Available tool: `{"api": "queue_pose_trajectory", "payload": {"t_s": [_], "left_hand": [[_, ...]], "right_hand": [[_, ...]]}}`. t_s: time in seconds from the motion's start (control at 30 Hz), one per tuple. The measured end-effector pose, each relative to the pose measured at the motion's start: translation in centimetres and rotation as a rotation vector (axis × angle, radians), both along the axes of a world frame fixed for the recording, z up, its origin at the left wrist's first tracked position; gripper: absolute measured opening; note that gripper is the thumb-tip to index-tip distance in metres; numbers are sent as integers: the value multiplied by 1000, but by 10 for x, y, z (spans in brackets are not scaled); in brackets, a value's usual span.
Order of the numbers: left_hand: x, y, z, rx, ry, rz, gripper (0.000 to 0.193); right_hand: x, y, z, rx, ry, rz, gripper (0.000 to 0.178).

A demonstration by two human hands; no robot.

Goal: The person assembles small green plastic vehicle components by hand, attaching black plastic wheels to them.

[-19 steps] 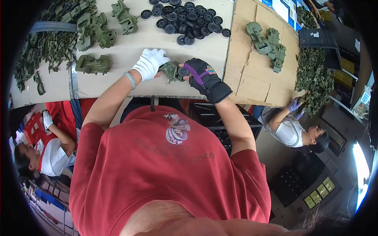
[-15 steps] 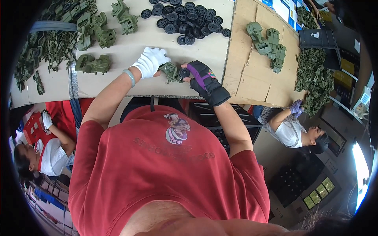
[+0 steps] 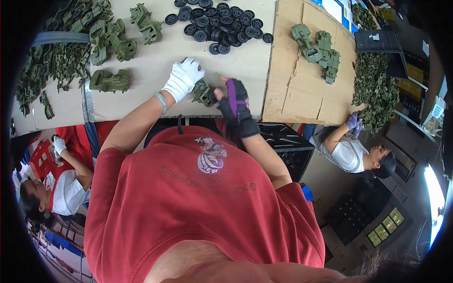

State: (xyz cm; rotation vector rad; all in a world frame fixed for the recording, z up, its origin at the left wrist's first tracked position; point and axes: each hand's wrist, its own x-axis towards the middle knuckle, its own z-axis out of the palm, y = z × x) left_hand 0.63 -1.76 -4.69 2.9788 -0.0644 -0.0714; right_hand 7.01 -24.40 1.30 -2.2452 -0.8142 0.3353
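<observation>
My left hand (image 3: 185, 78), in a white glove, grips a small olive-green toy vehicle body (image 3: 202, 91) just above the table's front edge. A black wheel (image 3: 212, 97) sits at the right side of that body. My right hand (image 3: 237, 101), in a black and purple fingerless glove, is beside it with the thumb at the wheel. Its forefinger stretches away from the thumb, and the other fingers are partly hidden. Beyond my hands lies a heap of black wheels (image 3: 222, 26). Another green vehicle body (image 3: 111, 80) rests to the left of my left hand.
More green bodies stand at the far left (image 3: 113, 40) and on the cardboard sheet (image 3: 288, 89) at right. Piles of small green parts (image 3: 66, 59) cover the left end. A co-worker (image 3: 351, 151) works at the right by another green pile; a second person (image 3: 63, 188) is at left.
My hands have drawn the vehicle body slightly toward me and turned it. The right forefinger has come off the wheel, and the right hand has shifted nearer my body.
</observation>
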Motion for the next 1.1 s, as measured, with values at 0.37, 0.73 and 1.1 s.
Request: {"api": "queue_pose_trajectory", "payload": {"t_s": [0.37,0.73,1.1], "left_hand": [[-2,-2,-16,-57,-100,32,10],[4,3,3,-60,-45,-46,12],[8,6,-6,-68,-11,-129,18]], "right_hand": [[16,48,-26,-84,-85,167,10],[23,52,-12,-227,-93,181,29],[-3,36,-47,-103,185,-391,21]]}}
